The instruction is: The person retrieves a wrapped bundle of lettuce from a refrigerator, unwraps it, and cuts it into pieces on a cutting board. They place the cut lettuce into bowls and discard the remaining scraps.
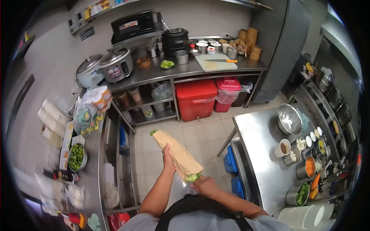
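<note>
A long bundle in brown paper (177, 152) is held out in front of my body, tilted down to the right. Leafy green vegetable (191, 177) shows at its lower end, and a small green tip (153, 132) sticks out at the upper end. My left hand (168, 158) is closed round the bundle's left side, thumb along the paper. Curled at the lower end, my right hand (206, 186) has its fingertips beside the green; what they pinch is hidden. Something clear, like plastic film (181, 188), hangs below the bundle.
A steel table (254, 154) on the right carries a metal bowl (290, 119) and several ingredient containers. Along the back counter lie a cutting board (210, 65) and a knife (221, 60). A red cooler (196, 101) stands underneath. The left counter bears a bowl of green produce (77, 157).
</note>
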The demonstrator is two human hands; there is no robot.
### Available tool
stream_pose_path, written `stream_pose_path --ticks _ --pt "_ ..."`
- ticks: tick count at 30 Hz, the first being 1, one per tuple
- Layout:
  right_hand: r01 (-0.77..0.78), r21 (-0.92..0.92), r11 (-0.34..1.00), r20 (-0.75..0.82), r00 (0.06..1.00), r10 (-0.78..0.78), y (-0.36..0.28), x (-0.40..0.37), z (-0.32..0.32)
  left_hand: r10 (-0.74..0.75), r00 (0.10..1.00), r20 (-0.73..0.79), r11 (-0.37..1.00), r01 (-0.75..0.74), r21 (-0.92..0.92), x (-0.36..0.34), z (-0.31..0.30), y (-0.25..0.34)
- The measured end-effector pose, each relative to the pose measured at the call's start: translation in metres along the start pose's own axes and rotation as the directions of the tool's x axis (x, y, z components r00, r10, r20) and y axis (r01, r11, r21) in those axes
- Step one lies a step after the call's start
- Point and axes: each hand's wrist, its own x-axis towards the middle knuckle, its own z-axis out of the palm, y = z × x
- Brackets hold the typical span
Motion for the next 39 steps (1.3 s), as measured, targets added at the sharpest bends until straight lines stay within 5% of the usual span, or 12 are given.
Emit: stream_pose_path --ticks 8,10,13,22,25,27,30,31,32,34,37,39 --pt "-0.048 0.183 0.982 -0.004 0.999 0.05 0.181 0.084 0.006 -0.064 0.998 0.028 0.987 0.067 -0.146 0.184 0.11 0.02" --pt "-0.49 0.555 0.673 0.182 0.86 0.476 0.235 0.107 0.0 -0.01 0.998 0.069 0.989 0.02 -0.15 0.224 0.141 0.031" --pt "-0.465 0.766 0.445 0.094 0.765 0.637 0.308 0.153 -0.019 -0.071 0.996 0.051 0.997 0.071 0.017 0.275 0.175 0.05" --pt "-0.476 0.514 0.714 -0.027 0.823 0.568 0.42 0.32 -0.128 0.069 0.98 0.187 0.815 -0.164 0.556 0.358 0.336 0.01" --pt "-0.635 0.614 0.469 0.133 0.669 0.731 0.451 0.35 -0.149 -0.004 0.922 0.388 0.676 -0.284 0.68 0.411 0.354 -0.003" --pt "-0.587 0.683 0.436 0.099 0.665 0.74 0.48 0.365 -0.137 0.011 0.887 0.462 0.665 -0.351 0.659 0.425 0.384 0.028" --pt "-0.08 0.987 0.139 -0.049 0.673 0.738 0.534 0.396 -0.114 -0.352 0.783 0.513 0.703 -0.14 0.697 0.518 0.393 0.068" --pt "0.017 0.999 0.048 -0.047 0.677 0.735 0.547 0.41 -0.117 -0.037 0.765 0.643 0.583 -0.506 0.636 0.583 0.377 0.054" --pt "0.05 0.999 0.011 -0.042 0.664 0.747 0.563 0.427 -0.114 0.26 0.72 0.644 0.151 -0.689 0.709 0.592 0.402 0.09" --pt "0.006 0.999 -0.038 0.025 0.648 0.761 0.583 0.464 -0.122 0.562 0.497 0.661 -0.272 -0.643 0.715 0.683 0.404 0.124" --pt "-0.029 0.995 -0.096 0.093 0.628 0.773 0.618 0.527 -0.122 0.583 0.474 0.66 -0.426 -0.514 0.745 0.777 0.411 0.178" --pt "-0.085 0.996 0.027 0.028 0.585 0.81 0.64 0.578 -0.114 0.383 0.66 0.647 -0.467 -0.466 0.752 0.815 0.397 0.205"
